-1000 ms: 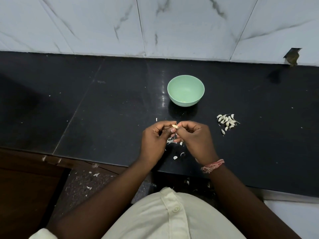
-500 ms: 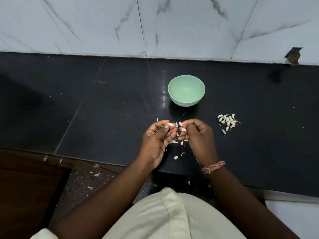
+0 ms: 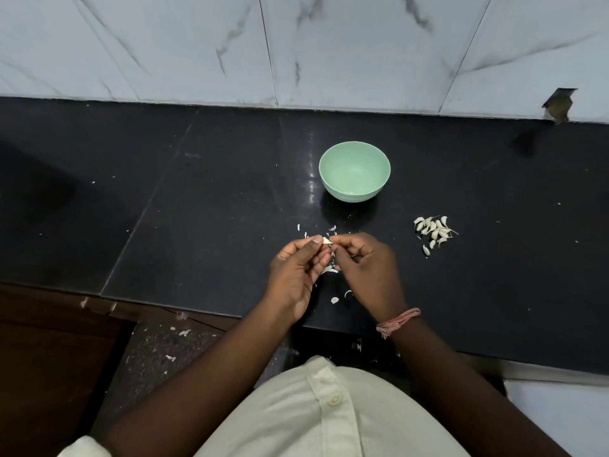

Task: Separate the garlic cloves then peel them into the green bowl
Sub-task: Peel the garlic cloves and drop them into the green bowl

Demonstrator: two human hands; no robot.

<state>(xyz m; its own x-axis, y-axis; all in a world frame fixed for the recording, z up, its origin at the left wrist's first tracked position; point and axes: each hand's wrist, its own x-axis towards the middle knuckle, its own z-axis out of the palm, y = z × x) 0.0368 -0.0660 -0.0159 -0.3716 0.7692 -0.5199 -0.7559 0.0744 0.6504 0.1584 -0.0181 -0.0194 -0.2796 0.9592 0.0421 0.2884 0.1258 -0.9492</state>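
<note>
Both hands pinch one garlic clove [image 3: 326, 240] between fingertips: left hand [image 3: 298, 272] thumb on top, right hand [image 3: 365, 270] picking at the skin, above the tabletop's front edge. Green bowl [image 3: 354, 172] sits mid-tabletop, probably a few peeled cloves inside; hard to tell. Unpeeled pile [image 3: 433, 231] to its right. Risk: the small, slick clove pops out and drops over the front edge, where skin scraps [image 3: 329, 269] already litter.

Bare counter [image 3: 211, 225] left; clove pile [image 3: 433, 230] right
</note>
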